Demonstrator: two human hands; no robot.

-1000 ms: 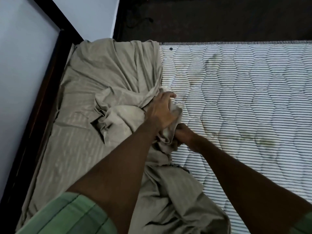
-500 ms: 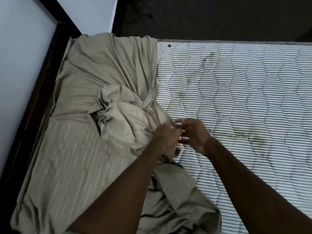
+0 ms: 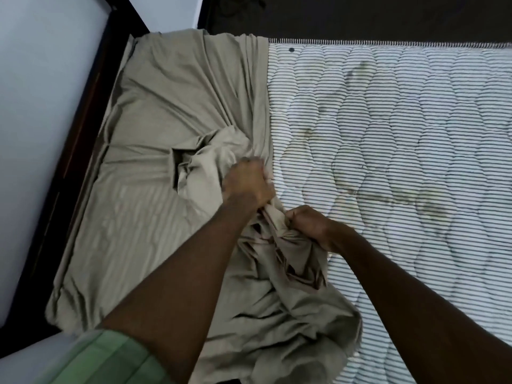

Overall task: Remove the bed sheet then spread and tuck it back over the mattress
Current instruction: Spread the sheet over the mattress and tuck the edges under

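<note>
since half a second ago our left hand (image 3: 246,184) and right hand (image 3: 307,223) have re-clenched the crumpled beige cotton bed sheet (image 3: 155,151), still gathering it off the striped quilted mattress (image 3: 401,162).

- Bed sheet (image 3: 155,128): beige woven cloth, soft faint sheen, tone-on-tone stripes, heavily creased.
- Mattress (image 3: 401,139): quilted fabric cover, matt, fine dark stripes on white, stained patches.
- Bed frame (image 3: 80,134): dark wood, smooth, slightly glossy.
- Sleeve (image 3: 110,358): green striped cloth, matt.
</note>
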